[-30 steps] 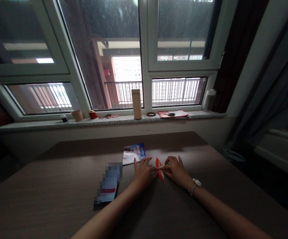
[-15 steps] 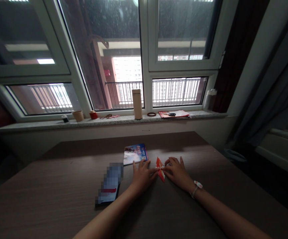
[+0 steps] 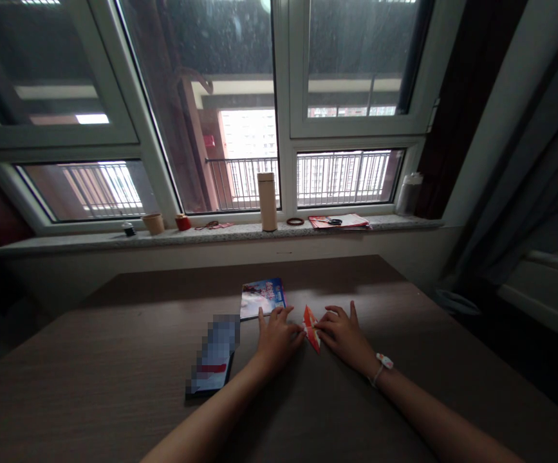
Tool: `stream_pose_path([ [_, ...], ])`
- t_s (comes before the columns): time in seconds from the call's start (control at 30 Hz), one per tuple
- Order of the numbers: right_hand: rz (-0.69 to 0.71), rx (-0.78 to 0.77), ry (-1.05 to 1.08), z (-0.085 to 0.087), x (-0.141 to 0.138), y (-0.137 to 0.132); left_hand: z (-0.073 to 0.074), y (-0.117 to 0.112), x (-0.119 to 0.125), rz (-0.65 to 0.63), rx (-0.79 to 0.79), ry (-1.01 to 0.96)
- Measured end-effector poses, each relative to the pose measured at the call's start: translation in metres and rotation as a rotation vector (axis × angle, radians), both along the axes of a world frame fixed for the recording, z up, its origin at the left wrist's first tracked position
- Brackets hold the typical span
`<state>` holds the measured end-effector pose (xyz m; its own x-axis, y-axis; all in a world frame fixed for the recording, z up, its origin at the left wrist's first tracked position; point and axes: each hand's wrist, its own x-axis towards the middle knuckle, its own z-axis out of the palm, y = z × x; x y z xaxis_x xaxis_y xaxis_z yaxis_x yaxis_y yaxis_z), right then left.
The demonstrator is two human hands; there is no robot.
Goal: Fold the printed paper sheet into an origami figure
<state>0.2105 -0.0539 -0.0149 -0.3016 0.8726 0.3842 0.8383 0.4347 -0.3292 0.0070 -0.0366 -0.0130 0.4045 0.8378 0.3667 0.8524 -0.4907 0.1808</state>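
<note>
Between my two hands, on the brown table [image 3: 114, 347], lies a small folded piece of red and white paper [image 3: 310, 329], pointed at its far and near ends. My left hand [image 3: 279, 335] grips its left edge with thumb and index finger, the other fingers spread toward a booklet. From the right, my right hand [image 3: 346, 334] pinches the opposite edge, its outer fingers lifted; a bracelet [image 3: 383, 361] circles that wrist. The blue and white booklet [image 3: 262, 298] lies flat just beyond my left hand.
A phone-like dark slab [image 3: 213, 357], its face blurred, lies left of my left forearm. On the windowsill [image 3: 230, 236] stand a tan flask [image 3: 268, 202], a paper cup [image 3: 153, 224], a red spool [image 3: 183, 222] and a clear bottle [image 3: 409, 194]. Scissors [image 3: 335, 222] rest on red-white papers [image 3: 356, 223].
My left fingertips have drawn back slightly to the left from the paper's middle to its edge, so more of the paper's centre shows. The right hand has barely moved.
</note>
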Motion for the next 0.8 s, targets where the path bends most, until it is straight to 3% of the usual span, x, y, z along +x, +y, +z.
stream_pose_path([
  [0.8, -0.107, -0.071, 0.075, -0.0008, 0.0056, 0.0077, -0.0038, 0.0041, 0.0022, -0.002, -0.026, -0.005],
])
